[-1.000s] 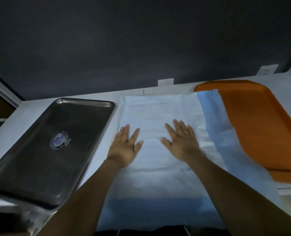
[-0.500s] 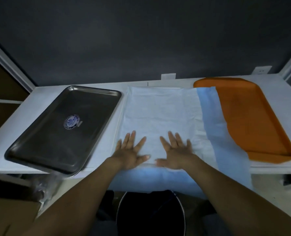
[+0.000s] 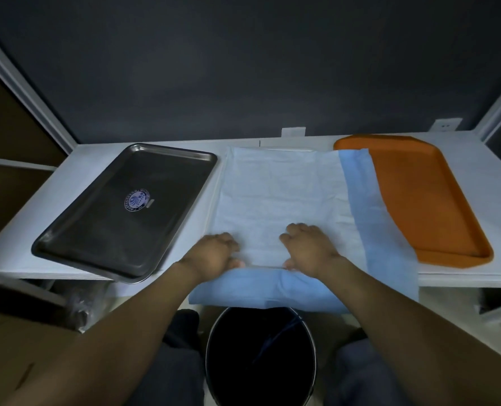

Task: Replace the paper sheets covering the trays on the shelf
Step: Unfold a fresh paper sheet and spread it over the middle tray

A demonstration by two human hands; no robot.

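Flat palms have slid back and curled: left hand [image 3: 214, 253] and right hand [image 3: 308, 247] now pinch the paper sheet [image 3: 278, 186] at its near edge. Sheet lies on the shelf [image 3: 91, 165] between steel tray [image 3: 126, 212] and orange tray [image 3: 425, 200]; smoothing looks done, tucking likely next.

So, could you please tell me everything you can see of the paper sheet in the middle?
The paper sheet is thin and lightly creased, white on top, blue along its right side and near end. It lies flat on the shelf between the metal tray and the orange tray, its blue side overlapping the orange tray's left rim. Its near end hangs over the shelf's front edge, where the left hand and right hand grip it.
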